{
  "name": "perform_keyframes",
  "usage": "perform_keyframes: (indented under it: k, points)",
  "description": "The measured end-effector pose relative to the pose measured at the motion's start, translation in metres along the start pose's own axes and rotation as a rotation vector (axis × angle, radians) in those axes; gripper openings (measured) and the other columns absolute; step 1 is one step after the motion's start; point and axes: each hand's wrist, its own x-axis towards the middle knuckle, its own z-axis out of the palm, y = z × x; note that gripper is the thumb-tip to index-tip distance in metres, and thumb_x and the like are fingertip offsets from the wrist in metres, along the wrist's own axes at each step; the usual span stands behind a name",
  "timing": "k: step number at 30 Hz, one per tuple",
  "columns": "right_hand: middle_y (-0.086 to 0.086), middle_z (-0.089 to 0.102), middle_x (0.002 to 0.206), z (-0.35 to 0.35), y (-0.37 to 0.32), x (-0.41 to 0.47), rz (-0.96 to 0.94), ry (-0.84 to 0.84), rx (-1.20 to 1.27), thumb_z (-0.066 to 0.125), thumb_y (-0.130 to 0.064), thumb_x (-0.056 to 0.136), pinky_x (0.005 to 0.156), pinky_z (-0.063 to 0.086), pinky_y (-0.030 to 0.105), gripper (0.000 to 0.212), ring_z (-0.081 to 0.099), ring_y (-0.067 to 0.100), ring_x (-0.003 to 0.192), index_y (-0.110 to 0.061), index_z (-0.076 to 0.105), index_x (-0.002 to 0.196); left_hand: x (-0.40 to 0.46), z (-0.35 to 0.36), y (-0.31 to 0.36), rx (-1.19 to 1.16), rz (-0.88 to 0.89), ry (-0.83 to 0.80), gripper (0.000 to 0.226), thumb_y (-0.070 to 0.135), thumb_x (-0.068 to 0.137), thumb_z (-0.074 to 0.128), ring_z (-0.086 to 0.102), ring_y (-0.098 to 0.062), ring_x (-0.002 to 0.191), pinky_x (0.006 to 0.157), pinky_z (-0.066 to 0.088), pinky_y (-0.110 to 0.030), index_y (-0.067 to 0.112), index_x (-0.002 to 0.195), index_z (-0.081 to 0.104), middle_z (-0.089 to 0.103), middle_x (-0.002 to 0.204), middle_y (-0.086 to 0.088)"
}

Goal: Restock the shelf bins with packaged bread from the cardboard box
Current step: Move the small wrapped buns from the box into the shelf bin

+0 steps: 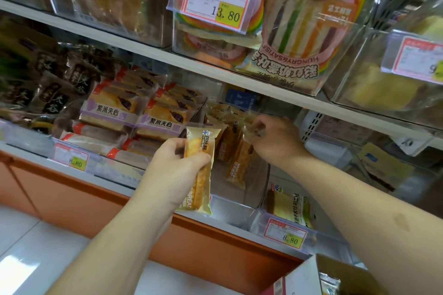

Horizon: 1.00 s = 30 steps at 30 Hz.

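Shelves [215, 72] ahead, box [309, 278] near right. My left hand [177, 170] grips a bread pack [200, 151]; right hand [275, 136] pinches a pack [254, 130] in the bin [239, 206].

bread pack [199, 170]: tan wrapper, upright, mid-air | shelf bin [239, 208]: clear, packs standing inside | cardboard box [309, 275]: open, 5 o'clock

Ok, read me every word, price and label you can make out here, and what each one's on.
"13.80": top price tag
"HUNGRY&SATISF", upside down: rainbow sandwich pack
"紫米夹心": purple-label packs
"8.80": left tag and right tag
"BREA": bread gripped by left hand
Small print on tags and the far-right tag: too blurred.
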Motion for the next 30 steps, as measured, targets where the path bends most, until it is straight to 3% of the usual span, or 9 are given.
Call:
perform_keyframes:
  k: [3,6,8,11,14,19,22,25,30]
  points:
    - [-0.017,0.069,0.105,-0.01,-0.017,-0.017,-0.046,-0.088,0.394,0.066,-0.042,0.102,0.086,0.051,0.03,0.006,0.064,0.009,0.103,-0.039,0.07,0.105,-0.004,-0.001,0.001,0.017,0.051,-0.056,0.034,0.02,0.087,0.081,0.078,-0.016,0.087,0.086,0.063,-0.05,0.034,0.113,0.063,0.08,0.092,0.007]
    - [-0.012,0.075,0.105,-0.022,-0.039,-0.03,-0.121,-0.294,0.714,0.071,-0.049,0.096,0.088,0.055,0.031,0.022,0.07,0.01,0.101,-0.034,0.072,0.112,-0.008,0.0,0.001,0.076,0.132,-0.092,0.038,0.022,0.085,0.084,0.077,-0.011,0.093,0.089,0.062,-0.046,0.037,0.115,0.066,0.08,0.097,0.009]
    - [-0.009,0.076,0.109,-0.025,-0.048,-0.032,-0.221,-0.354,0.625,0.078,-0.049,0.09,0.091,0.058,0.03,0.034,0.072,0.009,0.102,-0.03,0.073,0.117,-0.01,0.001,0.001,0.126,0.199,-0.107,0.041,0.02,0.082,0.086,0.075,-0.008,0.096,0.09,0.062,-0.041,0.038,0.115,0.069,0.079,0.101,0.01]
    - [-0.008,0.077,0.104,-0.026,-0.053,-0.03,-0.28,-0.323,0.471,0.085,-0.035,0.088,0.093,0.058,0.033,0.026,0.072,0.008,0.098,-0.027,0.077,0.112,-0.011,0.002,-0.001,0.175,0.249,-0.107,0.05,0.019,0.081,0.087,0.073,-0.005,0.099,0.092,0.061,-0.036,0.034,0.123,0.067,0.076,0.108,0.01]
    - [-0.008,0.076,0.103,-0.024,-0.048,-0.022,-0.164,-0.214,0.445,0.084,-0.035,0.088,0.091,0.058,0.035,0.025,0.071,0.011,0.097,-0.027,0.076,0.111,-0.006,0.001,-0.005,0.22,0.261,-0.049,0.062,0.031,0.081,0.086,0.065,-0.004,0.114,0.103,0.055,-0.037,0.032,0.137,0.059,0.067,0.121,0.014]
    - [-0.011,0.073,0.1,-0.02,-0.038,-0.008,0.019,-0.141,0.407,0.082,-0.042,0.09,0.087,0.057,0.038,0.013,0.068,0.013,0.095,-0.034,0.074,0.097,0.0,-0.005,-0.011,0.354,0.252,0.038,0.041,0.03,0.094,0.073,0.062,-0.006,0.117,0.107,0.052,-0.04,0.033,0.132,0.059,0.065,0.122,0.018]
    - [-0.013,0.069,0.108,-0.015,-0.036,-0.001,0.051,-0.128,0.379,0.081,-0.04,0.091,0.089,0.055,0.038,0.021,0.065,0.013,0.101,-0.036,0.071,0.109,0.003,-0.005,-0.016,0.409,0.242,0.033,0.035,0.029,0.095,0.07,0.062,-0.006,0.116,0.097,0.051,-0.029,0.038,0.127,0.058,0.064,0.122,0.019]
    - [-0.014,0.062,0.119,-0.001,-0.038,0.002,0.048,-0.161,0.237,0.078,-0.04,0.094,0.087,0.05,0.034,0.039,0.06,0.013,0.11,-0.034,0.064,0.13,0.005,-0.005,-0.018,0.419,0.219,0.034,0.033,0.027,0.096,0.067,0.062,-0.007,0.115,0.092,0.048,-0.026,0.038,0.126,0.059,0.064,0.121,0.018]
    - [-0.008,0.063,0.119,0.025,-0.039,0.006,0.054,-0.107,0.088,0.076,-0.04,0.095,0.09,0.057,0.042,0.038,0.063,0.019,0.11,-0.033,0.062,0.13,0.003,-0.004,-0.017,0.408,0.218,0.055,0.028,0.027,0.096,0.065,0.061,-0.004,0.11,0.092,0.049,-0.027,0.036,0.122,0.06,0.065,0.115,0.019]
